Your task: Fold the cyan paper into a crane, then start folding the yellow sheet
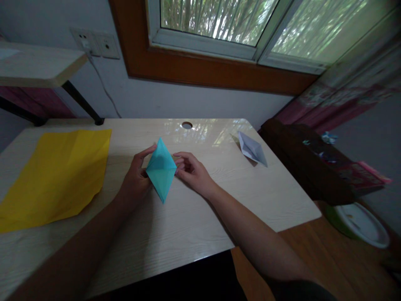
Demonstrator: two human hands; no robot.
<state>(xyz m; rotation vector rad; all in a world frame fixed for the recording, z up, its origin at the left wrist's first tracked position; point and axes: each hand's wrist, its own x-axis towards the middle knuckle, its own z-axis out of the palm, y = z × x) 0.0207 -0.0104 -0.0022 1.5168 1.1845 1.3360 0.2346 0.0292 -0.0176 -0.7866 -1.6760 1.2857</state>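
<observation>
A folded sheet of turquoise paper (161, 169), shaped like a long diamond with a crease across its middle, is held up over the table. My left hand (137, 172) grips its left corner, with some fingers hidden behind the paper. At the right corner, my right hand (191, 170) pinches the edge between thumb and fingers. Farther right on the table rests a folded white paper boat (251, 148), tilted on its side.
A large yellow paper sheet (59, 175) covers the left of the pale wooden table (175, 234). A raised shelf (40, 67) stands at the back left on black legs. A round cable hole (187, 125) is near the back edge. Dark furniture (300, 163) stands at right.
</observation>
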